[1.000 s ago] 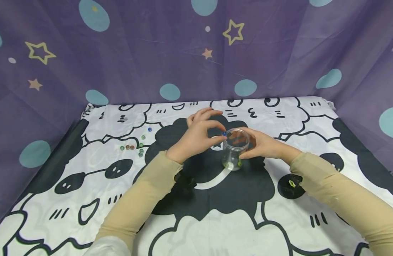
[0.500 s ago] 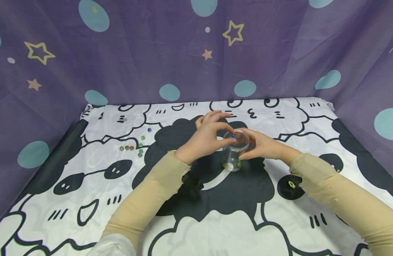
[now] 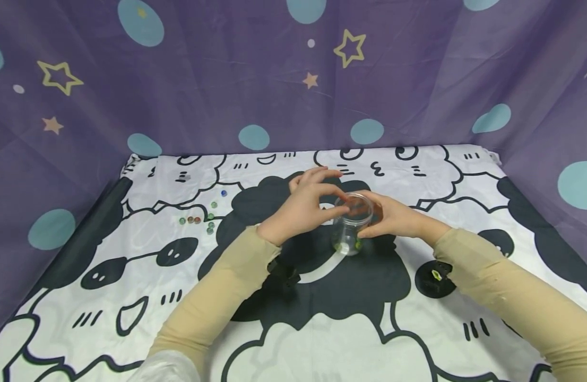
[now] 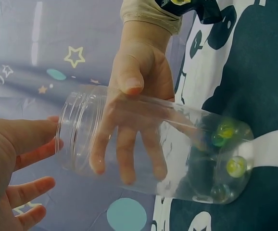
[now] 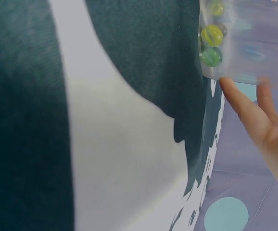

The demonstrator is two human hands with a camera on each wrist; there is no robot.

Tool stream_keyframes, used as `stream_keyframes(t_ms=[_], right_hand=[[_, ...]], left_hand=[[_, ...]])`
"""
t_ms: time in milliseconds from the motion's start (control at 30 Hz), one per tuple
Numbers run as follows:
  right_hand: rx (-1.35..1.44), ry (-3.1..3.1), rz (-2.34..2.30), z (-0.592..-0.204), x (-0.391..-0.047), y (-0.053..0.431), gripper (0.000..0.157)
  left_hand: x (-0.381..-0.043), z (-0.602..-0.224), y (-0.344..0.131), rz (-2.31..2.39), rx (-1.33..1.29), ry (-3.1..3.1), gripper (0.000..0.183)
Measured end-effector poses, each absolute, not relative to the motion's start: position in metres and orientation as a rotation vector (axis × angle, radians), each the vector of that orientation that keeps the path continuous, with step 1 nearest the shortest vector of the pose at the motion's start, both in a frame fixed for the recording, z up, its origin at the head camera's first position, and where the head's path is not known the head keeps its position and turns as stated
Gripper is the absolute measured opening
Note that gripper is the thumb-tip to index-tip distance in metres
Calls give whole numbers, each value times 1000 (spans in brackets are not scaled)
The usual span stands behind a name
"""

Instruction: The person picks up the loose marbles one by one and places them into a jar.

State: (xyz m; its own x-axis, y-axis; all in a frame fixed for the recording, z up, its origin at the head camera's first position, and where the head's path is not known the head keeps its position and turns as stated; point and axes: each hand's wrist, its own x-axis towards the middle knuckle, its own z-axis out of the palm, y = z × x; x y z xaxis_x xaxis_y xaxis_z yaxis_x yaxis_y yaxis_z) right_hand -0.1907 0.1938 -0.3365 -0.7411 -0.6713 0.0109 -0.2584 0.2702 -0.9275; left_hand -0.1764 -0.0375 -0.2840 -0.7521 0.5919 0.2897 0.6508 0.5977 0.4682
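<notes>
A clear plastic jar (image 3: 345,233) stands upright on the cloth, its mouth uncovered. Green and yellow glass marbles (image 4: 236,166) lie at its bottom. My right hand (image 3: 395,215) holds the jar from the right, thumb and fingers around its side. My left hand (image 3: 307,208) is at the jar's mouth, thumb and forefinger by the rim with no marble visible between them. In the right wrist view a blurred blue marble (image 5: 255,53) shows inside the jar, above the marbles at the bottom.
Left of the jar, several loose marbles lie on the cloth: a blue marble (image 3: 224,193), green marbles (image 3: 210,216) and reddish-brown marbles (image 3: 190,219). The black and white patterned cloth (image 3: 331,350) covers the table. A purple curtain (image 3: 203,79) hangs behind it.
My left hand has moved right to the jar's mouth and let go of the blue marble it was pinching. My right hand and the jar have stayed in place.
</notes>
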Motion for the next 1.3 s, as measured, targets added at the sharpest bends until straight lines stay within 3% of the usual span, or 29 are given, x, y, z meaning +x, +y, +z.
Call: stream_keyframes(t_ms=[1300], right_hand=[[-855,2195,-1470,-336,-189,193,76]], left_hand=[[-166,-310,-85,-888,-1014,-2712,8]])
